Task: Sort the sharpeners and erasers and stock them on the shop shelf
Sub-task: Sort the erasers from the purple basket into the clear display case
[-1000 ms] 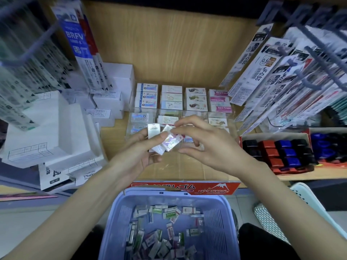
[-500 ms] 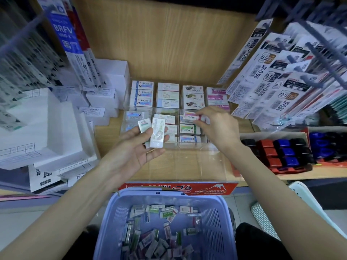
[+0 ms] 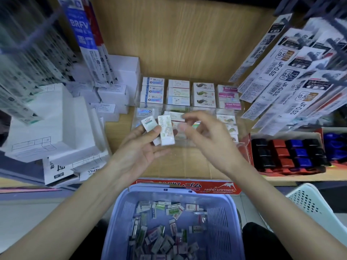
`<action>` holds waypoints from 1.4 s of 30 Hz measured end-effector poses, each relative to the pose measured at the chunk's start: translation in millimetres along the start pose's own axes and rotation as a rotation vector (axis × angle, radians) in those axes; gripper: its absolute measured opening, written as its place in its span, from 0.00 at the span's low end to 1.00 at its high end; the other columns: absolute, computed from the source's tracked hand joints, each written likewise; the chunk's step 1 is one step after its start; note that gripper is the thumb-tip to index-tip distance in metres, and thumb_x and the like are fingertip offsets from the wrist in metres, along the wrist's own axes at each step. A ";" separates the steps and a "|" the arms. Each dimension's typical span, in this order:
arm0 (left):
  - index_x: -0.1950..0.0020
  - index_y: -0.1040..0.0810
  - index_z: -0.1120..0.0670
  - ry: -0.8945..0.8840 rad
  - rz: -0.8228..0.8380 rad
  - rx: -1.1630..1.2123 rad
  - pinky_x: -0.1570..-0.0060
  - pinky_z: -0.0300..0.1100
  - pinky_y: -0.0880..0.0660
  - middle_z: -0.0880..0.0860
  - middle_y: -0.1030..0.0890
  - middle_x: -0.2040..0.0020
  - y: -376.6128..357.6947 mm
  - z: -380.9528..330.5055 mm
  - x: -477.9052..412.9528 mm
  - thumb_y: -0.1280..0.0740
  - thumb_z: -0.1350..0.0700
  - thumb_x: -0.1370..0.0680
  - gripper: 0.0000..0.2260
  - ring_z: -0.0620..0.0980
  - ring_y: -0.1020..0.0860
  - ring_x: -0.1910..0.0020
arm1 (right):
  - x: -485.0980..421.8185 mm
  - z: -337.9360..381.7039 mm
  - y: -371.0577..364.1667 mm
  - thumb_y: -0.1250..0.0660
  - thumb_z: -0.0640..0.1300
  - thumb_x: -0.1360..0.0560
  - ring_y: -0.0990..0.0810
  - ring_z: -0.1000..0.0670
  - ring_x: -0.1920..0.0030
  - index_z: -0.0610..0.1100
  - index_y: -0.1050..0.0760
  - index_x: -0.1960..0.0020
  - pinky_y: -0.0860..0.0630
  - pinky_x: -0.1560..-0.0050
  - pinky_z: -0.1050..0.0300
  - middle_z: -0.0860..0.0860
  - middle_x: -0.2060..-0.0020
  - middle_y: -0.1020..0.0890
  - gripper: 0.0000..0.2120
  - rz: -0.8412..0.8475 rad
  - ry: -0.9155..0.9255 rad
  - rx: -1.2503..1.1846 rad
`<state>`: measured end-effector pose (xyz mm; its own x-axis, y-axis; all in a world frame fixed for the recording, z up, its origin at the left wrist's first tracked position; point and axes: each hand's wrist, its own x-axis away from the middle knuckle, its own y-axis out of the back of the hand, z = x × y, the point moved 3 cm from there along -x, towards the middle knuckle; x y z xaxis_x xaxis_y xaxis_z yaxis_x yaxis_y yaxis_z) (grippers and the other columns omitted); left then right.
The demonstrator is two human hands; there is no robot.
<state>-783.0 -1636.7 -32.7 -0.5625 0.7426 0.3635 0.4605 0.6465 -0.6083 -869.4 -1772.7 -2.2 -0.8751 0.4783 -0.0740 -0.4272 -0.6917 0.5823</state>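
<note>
Wooden shop shelf [image 3: 187, 166], stocked eraser rows [image 3: 178, 92] at its back, a lilac basket [image 3: 223, 228] of loose stock below. We note the left hand [image 3: 139, 147] clamped on a small fan of erasers [image 3: 166, 130], thumb against fingers, held above the shelf. Just beside them the right hand [image 3: 208, 139] hovers with curled fingers. Blur there: we cannot tell whether it pinches anything. We judge the pieces light, firm, slick-wrapped and not fragile. Take one by its long edges and slide it free.
</note>
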 end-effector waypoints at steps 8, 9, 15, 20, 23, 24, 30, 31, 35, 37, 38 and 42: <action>0.42 0.25 0.59 -0.005 -0.087 0.050 0.53 0.44 0.19 0.60 0.17 0.47 8.2 -3.4 -0.9 0.35 0.64 0.28 0.15 0.54 0.17 0.51 | 15.2 9.3 -33.3 0.32 0.48 0.26 0.33 0.64 0.69 0.51 0.29 0.39 0.32 0.64 0.60 0.60 0.54 0.26 0.17 -0.026 0.030 0.197; 0.44 0.25 0.59 0.009 -0.120 0.049 0.54 0.44 0.19 0.59 0.17 0.48 11.2 -3.4 -1.0 0.36 0.65 0.26 0.12 0.53 0.17 0.52 | 13.1 4.9 -31.2 0.32 0.47 0.26 0.33 0.63 0.68 0.49 0.28 0.38 0.33 0.65 0.60 0.57 0.51 0.24 0.16 -0.039 0.025 0.230; 0.49 0.24 0.60 0.056 -0.308 0.116 0.62 0.43 0.18 0.57 0.18 0.54 29.1 -12.3 -0.4 0.43 0.57 0.19 0.10 0.54 0.16 0.59 | -15.1 -26.9 -4.2 0.33 0.45 0.24 0.24 0.53 0.56 0.48 0.25 0.37 0.24 0.57 0.54 0.52 0.40 0.22 0.15 -0.107 -0.046 0.497; 0.49 0.22 0.60 0.083 -0.253 0.141 0.57 0.44 0.21 0.56 0.17 0.56 27.1 -17.2 5.6 0.46 0.53 0.20 0.16 0.52 0.18 0.59 | -34.3 -23.5 -18.2 0.36 0.45 0.22 0.24 0.49 0.42 0.48 0.27 0.35 0.26 0.54 0.54 0.52 0.39 0.24 0.16 0.013 0.041 0.610; 0.48 0.22 0.60 0.098 -0.256 0.104 0.56 0.42 0.25 0.54 0.18 0.60 28.3 -17.6 5.1 0.47 0.53 0.20 0.16 0.49 0.22 0.62 | -38.7 -20.3 -18.4 0.36 0.44 0.23 0.26 0.53 0.58 0.47 0.28 0.36 0.29 0.60 0.57 0.53 0.43 0.25 0.15 -0.045 0.035 0.487; 0.48 0.22 0.60 0.101 -0.258 0.098 0.57 0.41 0.26 0.54 0.18 0.61 28.7 -18.0 4.9 0.47 0.53 0.19 0.16 0.49 0.22 0.64 | -37.4 -20.8 -17.4 0.35 0.43 0.23 0.28 0.54 0.62 0.47 0.27 0.37 0.28 0.61 0.56 0.53 0.45 0.25 0.15 -0.070 0.036 0.415; 0.45 0.23 0.60 0.128 -0.258 0.088 0.60 0.40 0.27 0.53 0.20 0.64 28.7 -17.5 7.5 0.47 0.53 0.20 0.16 0.47 0.23 0.67 | -21.9 -36.0 -10.2 0.28 0.49 0.28 0.26 0.53 0.63 0.47 0.27 0.53 0.31 0.64 0.61 0.53 0.60 0.24 0.10 -0.290 -0.112 0.136; 0.45 0.23 0.60 0.128 -0.257 0.086 0.60 0.40 0.27 0.53 0.20 0.64 28.2 -17.2 7.8 0.47 0.53 0.20 0.16 0.47 0.23 0.67 | -19.5 -36.4 -13.9 0.28 0.50 0.29 0.27 0.53 0.63 0.47 0.28 0.54 0.33 0.65 0.60 0.53 0.62 0.25 0.11 -0.281 -0.115 0.165; 0.45 0.23 0.59 0.127 -0.253 0.065 0.60 0.40 0.28 0.52 0.20 0.64 26.3 -16.8 7.5 0.47 0.53 0.19 0.16 0.47 0.23 0.67 | -17.4 -30.6 -38.6 0.29 0.55 0.29 0.26 0.52 0.61 0.46 0.29 0.58 0.30 0.65 0.55 0.54 0.63 0.24 0.15 -0.199 -0.013 0.390; 0.45 0.23 0.60 0.127 -0.249 0.056 0.59 0.40 0.28 0.52 0.19 0.64 26.4 -16.1 6.8 0.46 0.53 0.19 0.15 0.47 0.23 0.67 | -23.0 -28.1 -41.3 0.30 0.57 0.29 0.26 0.54 0.60 0.46 0.26 0.59 0.28 0.64 0.55 0.56 0.64 0.24 0.14 -0.156 0.037 0.426; 0.45 0.23 0.60 0.127 -0.245 0.048 0.58 0.40 0.28 0.52 0.19 0.63 26.7 -15.9 6.7 0.45 0.52 0.19 0.15 0.47 0.22 0.66 | -26.3 -28.2 -40.7 0.31 0.57 0.28 0.27 0.56 0.61 0.47 0.24 0.58 0.29 0.64 0.57 0.57 0.64 0.25 0.13 -0.101 0.068 0.432; 0.45 0.23 0.59 0.152 -0.218 0.034 0.58 0.40 0.27 0.53 0.18 0.61 28.5 -15.1 6.5 0.41 0.52 0.20 0.13 0.46 0.19 0.66 | -36.2 -34.2 -24.2 0.34 0.43 0.24 0.29 0.61 0.63 0.47 0.21 0.47 0.29 0.60 0.57 0.57 0.56 0.24 0.07 0.065 0.155 0.273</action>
<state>-763.2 -1610.8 -37.0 -0.5350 0.6056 0.5891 0.3149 0.7900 -0.5261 -835.1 -1791.7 -41.3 -0.9317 0.3353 -0.1394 -0.3107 -0.5374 0.7840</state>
